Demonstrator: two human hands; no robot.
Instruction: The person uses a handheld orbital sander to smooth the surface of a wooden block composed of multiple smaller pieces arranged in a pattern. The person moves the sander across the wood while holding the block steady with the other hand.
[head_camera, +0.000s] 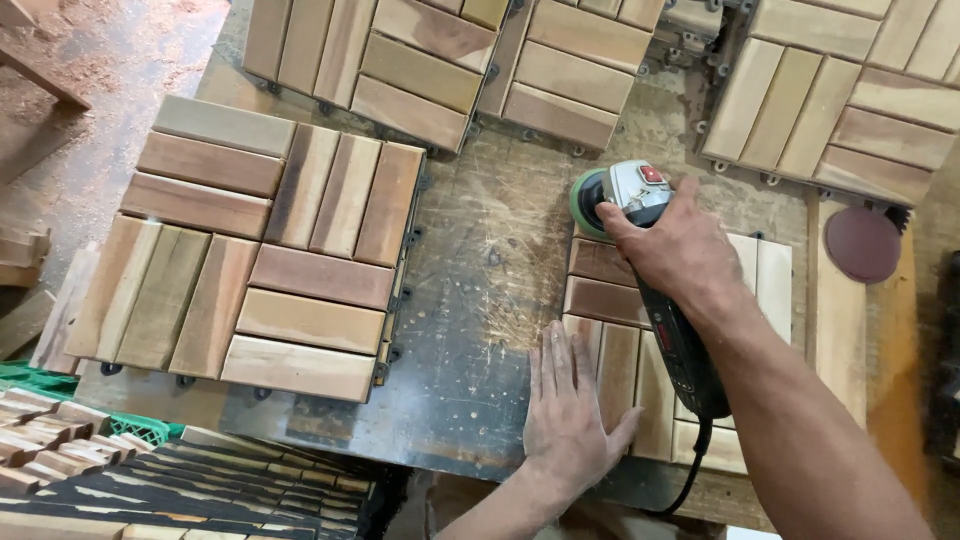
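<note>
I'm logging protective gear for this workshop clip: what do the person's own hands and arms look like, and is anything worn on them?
Both are bare. The left hand and the right hand wear no gloves, and no rings, watch or wristbands show. Both forearms are uncovered as far as the picture's edge, so no sleeves are in view.

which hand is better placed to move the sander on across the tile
Right. The right hand already grips the sander at the wooden tile's far corner. The left hand lies flat on the tile's near edge, pinning it, away from the tool.
</note>
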